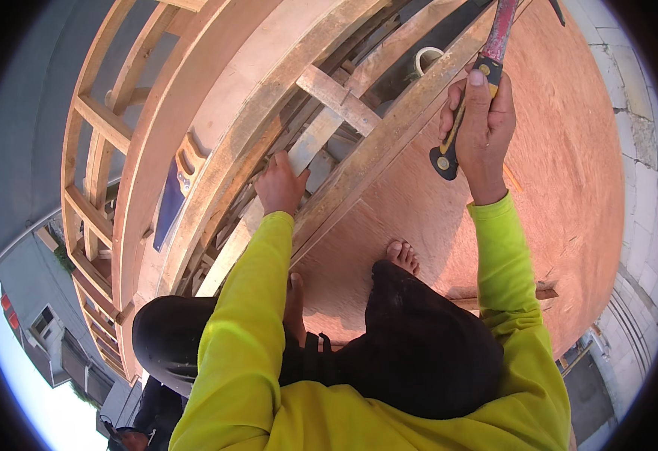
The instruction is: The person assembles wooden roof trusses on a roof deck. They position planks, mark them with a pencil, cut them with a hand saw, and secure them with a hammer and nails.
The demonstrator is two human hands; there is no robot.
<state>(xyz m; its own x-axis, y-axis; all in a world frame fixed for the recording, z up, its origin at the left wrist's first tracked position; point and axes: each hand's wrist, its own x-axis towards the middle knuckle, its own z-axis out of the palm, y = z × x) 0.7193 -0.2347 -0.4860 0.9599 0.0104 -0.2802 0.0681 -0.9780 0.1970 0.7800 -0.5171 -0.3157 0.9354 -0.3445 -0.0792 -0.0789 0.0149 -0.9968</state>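
Note:
My right hand [483,120] is closed around the black-and-yellow grip of a hammer [500,34]. Its red, worn shaft points up and away, and the head is mostly cut off by the top edge, with one dark curved tip showing. On the left, my left hand [280,184] grasps a long wooden batten [318,139] that runs diagonally inside a timber frame. A short wooden crosspiece [339,99] lies across that batten, just beyond the left hand. The fingertips of my left hand are partly hidden by the hand itself.
A handsaw [175,188] with a wooden handle and blue blade lies left, beside a curved ribbed frame [100,139]. A white cup-like thing [427,60] sits within the timbers. My bare feet rest on reddish plywood [562,173]; a wood strip [547,292] lies right. Paving shows beyond.

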